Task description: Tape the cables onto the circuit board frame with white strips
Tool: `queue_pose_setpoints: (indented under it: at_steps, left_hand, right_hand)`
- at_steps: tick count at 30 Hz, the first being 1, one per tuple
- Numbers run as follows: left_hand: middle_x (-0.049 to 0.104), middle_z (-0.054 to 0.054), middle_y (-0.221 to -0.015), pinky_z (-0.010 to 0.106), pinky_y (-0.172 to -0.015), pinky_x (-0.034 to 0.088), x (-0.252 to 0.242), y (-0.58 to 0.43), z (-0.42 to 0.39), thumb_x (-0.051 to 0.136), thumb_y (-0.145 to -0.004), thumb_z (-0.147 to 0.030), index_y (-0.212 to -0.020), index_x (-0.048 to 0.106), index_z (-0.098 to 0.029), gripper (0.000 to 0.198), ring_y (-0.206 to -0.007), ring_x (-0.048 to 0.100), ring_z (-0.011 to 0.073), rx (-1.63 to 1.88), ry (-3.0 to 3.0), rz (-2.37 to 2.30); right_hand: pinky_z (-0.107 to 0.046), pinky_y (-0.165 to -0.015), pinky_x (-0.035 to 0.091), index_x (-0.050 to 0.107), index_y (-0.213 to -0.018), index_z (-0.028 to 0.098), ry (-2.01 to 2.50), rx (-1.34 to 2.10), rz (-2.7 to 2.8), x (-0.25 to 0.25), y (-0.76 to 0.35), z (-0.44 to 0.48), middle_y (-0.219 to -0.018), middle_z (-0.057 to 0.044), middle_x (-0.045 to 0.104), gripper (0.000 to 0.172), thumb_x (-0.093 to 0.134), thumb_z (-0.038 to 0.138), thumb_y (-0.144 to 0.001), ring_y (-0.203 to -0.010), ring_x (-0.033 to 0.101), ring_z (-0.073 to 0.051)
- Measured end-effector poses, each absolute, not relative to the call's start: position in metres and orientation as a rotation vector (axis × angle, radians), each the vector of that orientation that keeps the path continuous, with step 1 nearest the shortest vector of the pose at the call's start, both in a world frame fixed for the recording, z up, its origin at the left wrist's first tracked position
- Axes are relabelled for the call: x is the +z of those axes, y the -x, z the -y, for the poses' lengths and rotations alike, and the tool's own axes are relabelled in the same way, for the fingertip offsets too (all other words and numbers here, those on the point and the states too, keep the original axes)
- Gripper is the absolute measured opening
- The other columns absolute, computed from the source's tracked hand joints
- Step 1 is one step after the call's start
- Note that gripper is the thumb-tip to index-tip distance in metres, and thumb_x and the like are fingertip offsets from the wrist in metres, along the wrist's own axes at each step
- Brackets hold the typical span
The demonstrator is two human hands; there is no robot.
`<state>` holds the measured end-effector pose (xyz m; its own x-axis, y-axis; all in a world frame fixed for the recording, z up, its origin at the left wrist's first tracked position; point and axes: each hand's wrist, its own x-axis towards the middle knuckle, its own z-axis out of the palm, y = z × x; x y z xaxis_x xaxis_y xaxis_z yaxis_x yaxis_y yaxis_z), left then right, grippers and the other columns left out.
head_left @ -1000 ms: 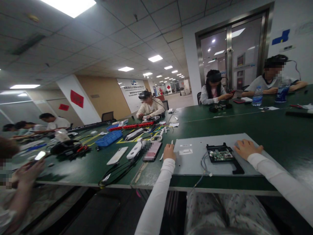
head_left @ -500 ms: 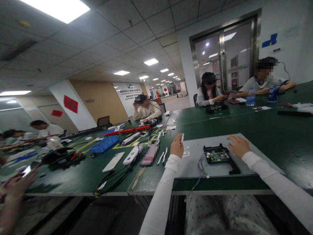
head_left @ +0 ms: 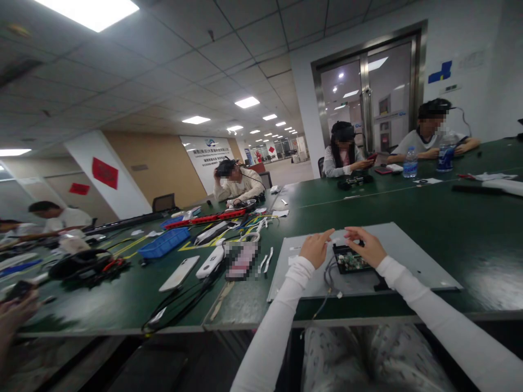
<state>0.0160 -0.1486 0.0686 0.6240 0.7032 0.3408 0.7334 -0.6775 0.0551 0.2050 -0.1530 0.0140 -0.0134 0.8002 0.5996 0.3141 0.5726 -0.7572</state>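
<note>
- The left hand lies low over a grey panel, knuckles up and forefinger stretched towards the other hand.
- The right hand faces it with loosely curled fingers, its tips all but meeting those of the left.
- A small pale strip shows between the fingertips. Whether either hand pinches it cannot be told.
- Just under the right hand, a green circuit board sits in a black frame on the panel, partly covered by the palm.
- Thin wires curl from the board's left edge towards the near rim of the green desk.
- Left of the panel lie white slivers, a blurred-out device, a white phone and a blue tray.
- Across the desk other people sit, with a water bottle beside them.
</note>
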Motion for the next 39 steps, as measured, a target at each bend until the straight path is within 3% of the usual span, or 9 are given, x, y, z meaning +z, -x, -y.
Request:
queue_pose_setpoints:
  at_steps: [8,22,30,33,36,39]
  left_hand:
    - [0.057,0.000,-0.105,0.029,-0.083,0.035,0.069,-0.024,0.158,0.035,-0.079,-0.010,-0.125,0.029,-0.025,0.048,-0.095,0.048,0.0153,-0.436,2.780,1.205]
    - [0.053,0.001,-0.110,0.031,-0.083,0.037,0.063,-0.025,0.166,0.039,-0.077,-0.013,-0.124,0.029,-0.026,0.050,-0.098,0.047,0.0158,-0.552,2.780,1.106]
    - [0.039,0.006,-0.124,0.036,-0.098,0.027,0.060,-0.018,0.158,0.042,-0.077,-0.020,-0.124,0.031,-0.021,0.048,-0.116,0.032,0.0170,-1.011,2.789,1.071]
    - [0.034,0.010,-0.128,0.039,-0.099,0.025,0.053,-0.014,0.151,0.052,-0.072,-0.035,-0.128,0.023,-0.018,0.065,-0.118,0.029,0.0209,-0.964,2.873,1.137]
    - [0.029,0.015,-0.130,0.044,-0.097,0.025,0.039,-0.014,0.142,0.064,-0.054,-0.053,-0.131,0.013,-0.016,0.100,-0.119,0.027,0.0281,-0.694,3.026,1.238]
    - [0.025,0.015,-0.131,0.050,-0.095,0.023,0.027,-0.017,0.132,0.068,-0.039,-0.059,-0.132,0.010,-0.021,0.116,-0.120,0.023,0.0339,-0.437,3.105,1.317]
  right_hand:
    - [-0.032,-0.075,0.045,0.058,-0.081,0.019,1.003,0.517,1.636,0.013,-0.205,0.155,-0.078,-0.002,0.062,0.020,0.052,0.035,-0.071,-0.075,0.057,-0.015]
    - [-0.030,-0.073,0.043,0.059,-0.088,0.019,1.064,0.367,1.667,-0.002,-0.209,0.146,-0.085,-0.004,0.060,0.024,0.043,0.028,-0.073,-0.076,0.054,-0.015]
    - [-0.032,-0.074,0.041,0.056,-0.095,0.017,1.086,0.258,1.321,-0.003,-0.227,0.143,-0.091,-0.007,0.058,0.030,0.041,0.033,-0.075,-0.081,0.052,-0.017]
    - [-0.033,-0.074,0.041,0.056,-0.096,0.015,1.077,0.322,1.116,-0.006,-0.236,0.136,-0.091,-0.007,0.058,0.032,0.046,0.034,-0.072,-0.079,0.053,-0.016]
    - [-0.032,-0.072,0.042,0.057,-0.093,0.014,1.041,0.420,0.984,-0.009,-0.242,0.130,-0.087,-0.007,0.058,0.033,0.052,0.035,-0.067,-0.076,0.053,-0.016]
    - [-0.030,-0.066,0.042,0.057,-0.091,0.014,0.998,0.499,0.928,-0.010,-0.244,0.127,-0.082,-0.006,0.058,0.033,0.055,0.034,-0.065,-0.071,0.052,-0.014]
